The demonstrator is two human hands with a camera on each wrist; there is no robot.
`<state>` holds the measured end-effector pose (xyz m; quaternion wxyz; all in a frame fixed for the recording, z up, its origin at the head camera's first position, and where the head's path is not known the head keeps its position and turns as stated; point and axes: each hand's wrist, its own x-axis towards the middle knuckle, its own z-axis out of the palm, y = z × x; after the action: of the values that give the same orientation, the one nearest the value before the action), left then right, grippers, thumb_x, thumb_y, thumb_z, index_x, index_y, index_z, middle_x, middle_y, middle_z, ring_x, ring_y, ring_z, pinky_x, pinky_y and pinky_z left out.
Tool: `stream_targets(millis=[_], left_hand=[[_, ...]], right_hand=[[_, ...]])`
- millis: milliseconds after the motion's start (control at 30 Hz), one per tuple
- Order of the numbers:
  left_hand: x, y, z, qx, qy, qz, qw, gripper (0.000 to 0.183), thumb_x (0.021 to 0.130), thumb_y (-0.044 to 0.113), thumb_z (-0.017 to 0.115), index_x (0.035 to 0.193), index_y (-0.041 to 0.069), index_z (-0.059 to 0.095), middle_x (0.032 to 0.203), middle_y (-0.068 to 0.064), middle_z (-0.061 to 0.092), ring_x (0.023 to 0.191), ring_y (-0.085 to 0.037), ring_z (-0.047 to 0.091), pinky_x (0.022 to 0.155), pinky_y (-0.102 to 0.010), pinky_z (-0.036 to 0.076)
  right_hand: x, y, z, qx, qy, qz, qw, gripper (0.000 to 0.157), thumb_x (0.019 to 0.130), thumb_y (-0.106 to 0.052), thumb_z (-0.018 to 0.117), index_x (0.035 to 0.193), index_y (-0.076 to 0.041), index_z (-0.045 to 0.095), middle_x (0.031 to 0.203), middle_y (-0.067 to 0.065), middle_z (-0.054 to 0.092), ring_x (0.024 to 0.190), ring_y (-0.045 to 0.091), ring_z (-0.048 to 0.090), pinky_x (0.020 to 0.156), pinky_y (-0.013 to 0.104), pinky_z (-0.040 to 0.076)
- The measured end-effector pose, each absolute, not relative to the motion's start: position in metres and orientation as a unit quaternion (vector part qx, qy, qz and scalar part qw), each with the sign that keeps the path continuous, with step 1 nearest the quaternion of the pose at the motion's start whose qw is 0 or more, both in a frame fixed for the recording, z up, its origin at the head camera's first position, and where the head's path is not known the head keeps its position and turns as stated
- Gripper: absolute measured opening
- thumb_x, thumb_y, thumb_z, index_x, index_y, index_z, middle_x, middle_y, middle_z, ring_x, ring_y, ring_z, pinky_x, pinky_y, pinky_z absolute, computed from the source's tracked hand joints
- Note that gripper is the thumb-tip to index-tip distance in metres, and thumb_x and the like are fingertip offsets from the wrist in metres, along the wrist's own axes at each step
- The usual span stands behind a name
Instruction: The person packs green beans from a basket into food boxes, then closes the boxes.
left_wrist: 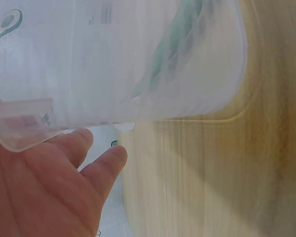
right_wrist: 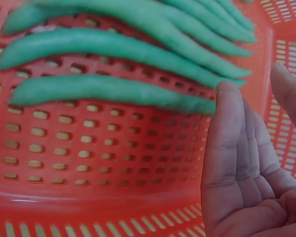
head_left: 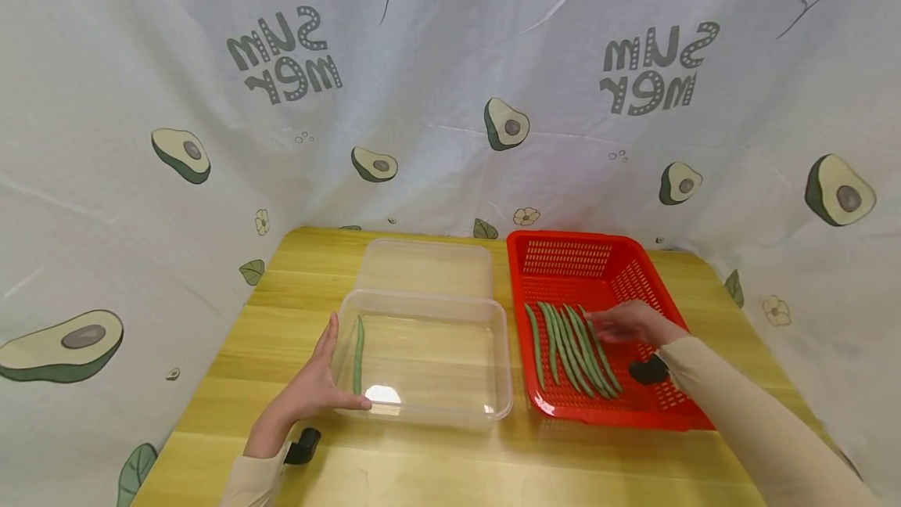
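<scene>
A clear plastic box stands on the table with a single green bean lying along its left side. My left hand is spread at the box's near left corner, fingers along the left wall and thumb by the front rim. Several green beans lie side by side in a red perforated basket. Inside that basket, my right hand is at the far end of the rightmost beans. In the right wrist view its fingers are nearly straight, a fingertip against the tip of the nearest bean.
Behind the box lies a clear, flat, lid-like plastic piece. Everything stands on a wood-grain table. A white curtain printed with avocados hangs behind and at both sides.
</scene>
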<state>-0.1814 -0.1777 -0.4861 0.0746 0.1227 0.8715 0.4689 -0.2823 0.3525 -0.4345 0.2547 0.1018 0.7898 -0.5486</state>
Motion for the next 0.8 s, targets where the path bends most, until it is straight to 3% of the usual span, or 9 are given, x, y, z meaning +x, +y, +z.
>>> stream_targets(millis=[367,633,800], left_hand=[[-0.182,-0.177,-0.486,0.125,0.869,0.473,0.072,0.145,0.058,0.035,0.091,0.149,0.014,-0.019,0.155,-0.021,-0.011,0.138,-0.045,0.001,0.105,-0.063,0.014],[-0.182,-0.177,-0.486,0.126,0.869,0.473,0.072,0.145,0.058,0.036,0.091,0.149,0.015,-0.02,0.155,-0.021,-0.012,0.138,-0.044,0.0,0.105,-0.063,0.014],[-0.182,-0.178,-0.486,0.125,0.871,0.469,0.069,0.146,0.057,0.036,0.091,0.149,0.015,-0.02,0.155,-0.021,-0.011,0.138,-0.045,0.001,0.104,-0.063,0.015]], right_hand=[[-0.285,0.354,-0.451,0.155,0.819,-0.495,0.243,0.038,0.091,-0.013,0.065,0.11,0.018,0.058,0.078,0.012,0.064,0.062,0.014,0.064,0.064,0.029,0.055],[-0.287,0.354,-0.457,0.164,0.855,-0.425,0.246,0.024,0.089,-0.02,0.068,0.079,0.002,0.066,0.062,0.004,0.06,0.053,0.01,0.059,0.057,0.025,0.051],[-0.287,0.352,-0.463,0.175,0.862,-0.407,0.244,0.025,0.087,-0.021,0.07,0.077,0.001,0.065,0.056,0.002,0.058,0.051,0.009,0.058,0.056,0.025,0.051]])
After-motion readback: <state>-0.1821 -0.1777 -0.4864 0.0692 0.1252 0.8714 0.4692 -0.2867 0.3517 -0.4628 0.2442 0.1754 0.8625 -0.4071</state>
